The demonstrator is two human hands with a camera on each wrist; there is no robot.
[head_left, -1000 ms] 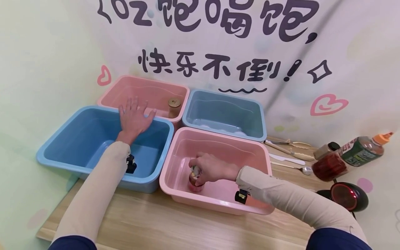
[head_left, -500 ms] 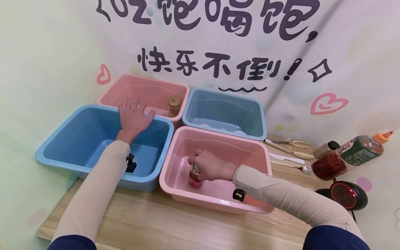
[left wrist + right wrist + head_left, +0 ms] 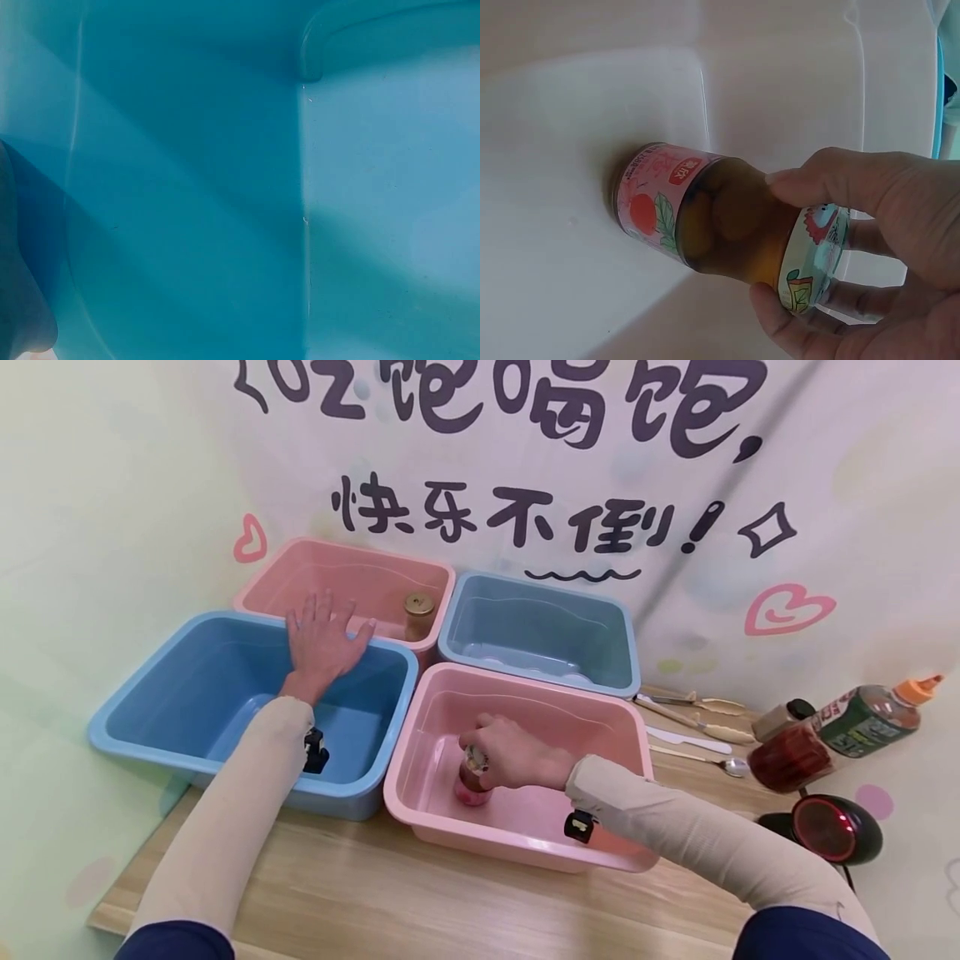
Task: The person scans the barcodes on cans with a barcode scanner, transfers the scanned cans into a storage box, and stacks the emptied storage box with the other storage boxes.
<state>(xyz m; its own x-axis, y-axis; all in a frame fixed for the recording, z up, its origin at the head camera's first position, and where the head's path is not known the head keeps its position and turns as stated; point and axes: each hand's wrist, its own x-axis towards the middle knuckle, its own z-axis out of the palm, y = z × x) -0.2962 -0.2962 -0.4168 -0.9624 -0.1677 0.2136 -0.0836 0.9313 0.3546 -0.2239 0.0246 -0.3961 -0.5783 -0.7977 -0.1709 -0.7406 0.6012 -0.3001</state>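
Jar [image 3: 705, 217] label plain from right wrist; perhaps pink [image 3: 471, 787] overhead

We see bright, even light with soft shadows; the head view bends at its edges, and the left wrist view is a dim, featureless blue.

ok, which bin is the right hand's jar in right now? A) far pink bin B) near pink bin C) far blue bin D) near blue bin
B: the right hand grips the jar by its lid end, inside the near pink bin; the wrist view shows the jar's base on the pale bin floor.
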